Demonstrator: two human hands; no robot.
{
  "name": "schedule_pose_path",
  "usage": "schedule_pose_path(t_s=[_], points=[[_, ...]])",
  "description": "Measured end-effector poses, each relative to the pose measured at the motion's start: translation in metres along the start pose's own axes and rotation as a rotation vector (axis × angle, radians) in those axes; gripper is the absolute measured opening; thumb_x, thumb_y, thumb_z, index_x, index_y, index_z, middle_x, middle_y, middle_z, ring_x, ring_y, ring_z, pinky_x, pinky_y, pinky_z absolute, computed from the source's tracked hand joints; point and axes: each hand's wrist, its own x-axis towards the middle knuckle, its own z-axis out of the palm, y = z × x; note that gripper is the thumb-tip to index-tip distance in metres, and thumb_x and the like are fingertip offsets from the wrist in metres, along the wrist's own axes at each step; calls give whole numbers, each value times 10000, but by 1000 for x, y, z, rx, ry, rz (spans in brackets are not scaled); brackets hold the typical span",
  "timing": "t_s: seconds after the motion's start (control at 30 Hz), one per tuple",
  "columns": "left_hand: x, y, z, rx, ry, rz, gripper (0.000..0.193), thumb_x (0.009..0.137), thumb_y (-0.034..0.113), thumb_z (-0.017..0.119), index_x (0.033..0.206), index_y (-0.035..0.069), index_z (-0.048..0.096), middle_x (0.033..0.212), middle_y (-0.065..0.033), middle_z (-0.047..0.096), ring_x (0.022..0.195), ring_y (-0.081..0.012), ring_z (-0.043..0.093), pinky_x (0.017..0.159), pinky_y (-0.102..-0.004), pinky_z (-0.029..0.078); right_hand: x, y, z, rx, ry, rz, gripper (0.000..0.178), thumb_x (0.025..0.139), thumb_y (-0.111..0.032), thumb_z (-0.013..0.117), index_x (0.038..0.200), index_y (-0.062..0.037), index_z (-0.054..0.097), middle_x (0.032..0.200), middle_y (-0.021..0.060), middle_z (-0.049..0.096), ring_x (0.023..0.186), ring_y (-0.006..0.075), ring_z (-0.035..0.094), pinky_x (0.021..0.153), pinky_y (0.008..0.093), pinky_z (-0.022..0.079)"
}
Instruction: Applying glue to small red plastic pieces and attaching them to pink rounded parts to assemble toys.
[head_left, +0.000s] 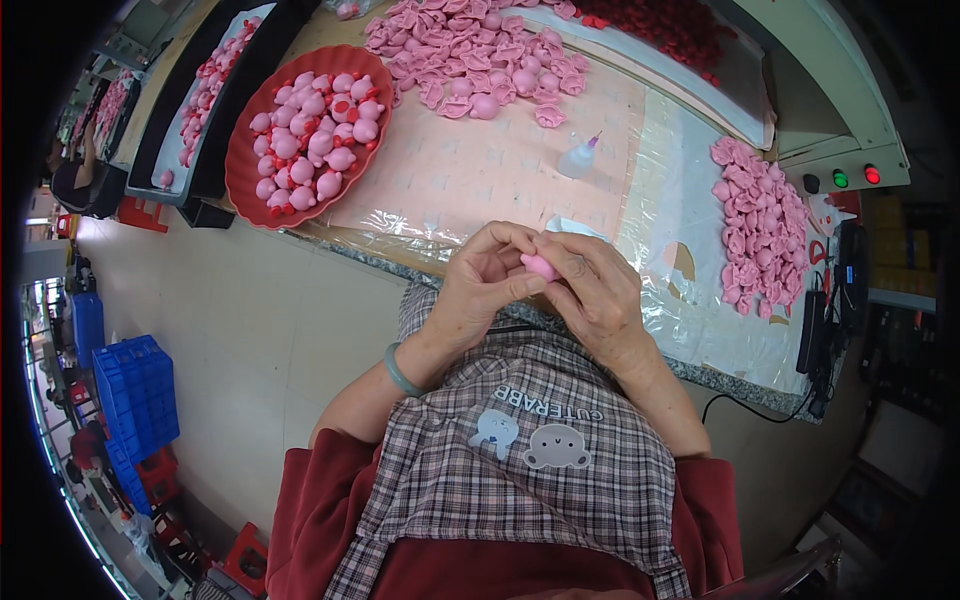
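A small, rounded pink plastic piece [540, 266] is pinched between my two hands, just above the table's near edge. My left hand [488, 278] closes its thumb and fingertips on the piece from the left. From the other side, my right hand [602, 290] curls its fingers and thumb round it, covering much of it. Beyond my hands stands a small clear squeeze bottle [577, 160] with a thin pointed tip. At the far left of the table, a red scalloped bowl [240, 190] holds many pink pieces with red parts attached.
Loose pink pieces [480, 65] are heaped at the back, and another pile [765, 225] lies on the right. A black tray [205, 165] stands beyond the bowl. A machine housing [850, 165] with coloured buttons rises at the right. Blue crates [138, 395] stand on the floor at left.
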Motion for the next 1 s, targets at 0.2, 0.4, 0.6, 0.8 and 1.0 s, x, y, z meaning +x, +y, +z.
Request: schedule_pose_path(t_s=[0.2, 0.4, 0.6, 0.8, 1.0], points=[[0, 4, -6, 40, -1, -60, 292, 890, 34, 680, 1175, 17, 619, 1179, -83, 576, 1083, -179, 596, 947, -316, 496, 3, -14, -12, 320, -32, 361, 344, 755, -6, 763, 1083, -3, 659, 1094, 154, 686, 935, 264, 700, 819, 321, 560], [-2, 5, 0, 180, -18, 93, 252, 910, 65, 660, 1154, 4, 653, 1229, -123, 599, 1133, -207, 583, 989, -341, 475, 1, -8, -7, 254, 40, 318, 221, 771, 57, 686, 979, -6, 647, 1101, 161, 685, 944, 256, 702, 827, 321, 555], [-3, 8, 3, 212, -2, 49, 265, 911, 88, 664, 1160, 0, 645, 1239, -142, 619, 1168, -215, 576, 1013, -351, 460, 2, -11, -7, 219, 38, 286, 195, 766, 53, 692, 947, -11, 654, 1065, 158, 686, 957, 264, 695, 804, 325, 555], [-3, 4, -1, 277, -31, 108, 236, 912, 43, 654, 1143, -4, 655, 1212, -124, 629, 1124, -189, 585, 978, -325, 471, 1, -9, -3, 170, 78, 206, 178, 766, 29, 716, 924, -18, 648, 1051, 128, 675, 894, 256, 694, 708, 318, 570], [-5, 7, 1, 331, -47, 153, 217, 897, -17, 649, 1114, -14, 670, 1170, -112, 658, 1053, -174, 615, 918, -297, 504, 0, -9, -5, 171, 78, 182, 138, 777, 41, 702, 894, -9, 650, 1030, 125, 682, 875, 238, 699, 663, 302, 574]])
